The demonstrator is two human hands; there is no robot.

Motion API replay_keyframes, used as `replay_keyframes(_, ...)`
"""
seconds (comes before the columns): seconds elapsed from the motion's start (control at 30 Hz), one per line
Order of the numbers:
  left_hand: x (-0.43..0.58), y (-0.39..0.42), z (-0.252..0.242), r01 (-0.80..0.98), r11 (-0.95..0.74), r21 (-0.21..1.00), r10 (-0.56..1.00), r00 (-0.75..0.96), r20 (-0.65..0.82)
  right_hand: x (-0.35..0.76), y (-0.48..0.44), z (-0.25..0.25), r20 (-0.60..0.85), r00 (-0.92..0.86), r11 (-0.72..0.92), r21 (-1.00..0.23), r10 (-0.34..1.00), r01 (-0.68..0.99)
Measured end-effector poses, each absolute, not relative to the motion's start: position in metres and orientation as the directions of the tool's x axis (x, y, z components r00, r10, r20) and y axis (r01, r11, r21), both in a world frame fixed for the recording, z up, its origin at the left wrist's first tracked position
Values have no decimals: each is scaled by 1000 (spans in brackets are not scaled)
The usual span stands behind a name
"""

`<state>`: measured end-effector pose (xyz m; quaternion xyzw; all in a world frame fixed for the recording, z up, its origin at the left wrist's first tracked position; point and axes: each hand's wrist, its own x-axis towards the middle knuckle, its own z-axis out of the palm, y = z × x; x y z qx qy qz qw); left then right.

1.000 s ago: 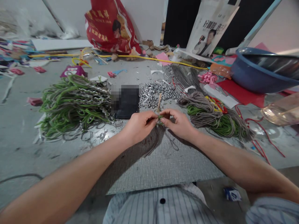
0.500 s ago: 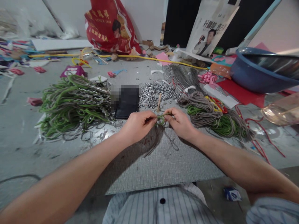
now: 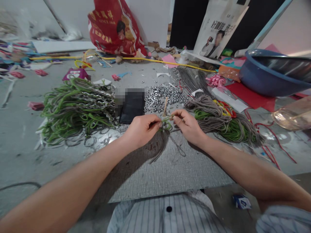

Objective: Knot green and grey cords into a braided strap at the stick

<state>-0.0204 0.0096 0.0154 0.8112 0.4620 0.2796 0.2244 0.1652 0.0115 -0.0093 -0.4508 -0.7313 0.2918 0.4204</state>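
Between my two hands runs a green cord [image 3: 166, 125], looped and partly knotted. The fingers of my left hand [image 3: 143, 130] pinch it on one side. My right hand [image 3: 186, 125] pinches the other end between thumb and forefinger. Grey cord [image 3: 178, 147] trails from the knot onto the table toward me. A thin wooden stick [image 3: 165, 106] stands just behind the knot. Beyond my hands lies a spread of small metal rings [image 3: 155, 97], and a black phone-like slab [image 3: 132, 107] is beside them.
At left lies a heap of green and grey cords with metal chains [image 3: 77, 110]. Bundled cords [image 3: 223, 121] lie at right, near a blue basin [image 3: 272, 77]. A red bag [image 3: 114, 29] stands at the back, behind a yellow tube [image 3: 155, 60].
My hands have drawn slightly apart, the left one shifting a little to the left. More of the green loops shows between them.
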Motion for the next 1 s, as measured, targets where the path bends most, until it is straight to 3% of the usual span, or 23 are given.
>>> replay_keyframes(0.13, -21, 10, 15, 606, -490, 626, 865, 430, 260, 167, 12, -10, 453, -284, 534, -742, 845, 405)
replay_keyframes(0.3, -21, 9, 15, 591, -504, 629, 855, 443, 269, 168, 11, -9, 541, -403, 653, -426, 739, 626)
replay_keyframes(0.43, -21, 10, 14, 587, -512, 627, 851, 445, 278, 166, 10, -7, 507, -447, 638, -301, 737, 709)
replay_keyframes(0.7, -23, 8, 16, 674, -502, 542, 864, 410, 290, 163, 9, -3, 439, -433, 587, -317, 787, 745)
replay_keyframes(0.87, -17, -3, 22, 561, -362, 744, 917, 360, 174, 159, 8, -3, 410, -447, 586, -328, 795, 741)
replay_keyframes(1.0, -14, -4, 21, 531, -346, 774, 917, 364, 161, 158, 8, -2, 400, -447, 585, -357, 800, 728)
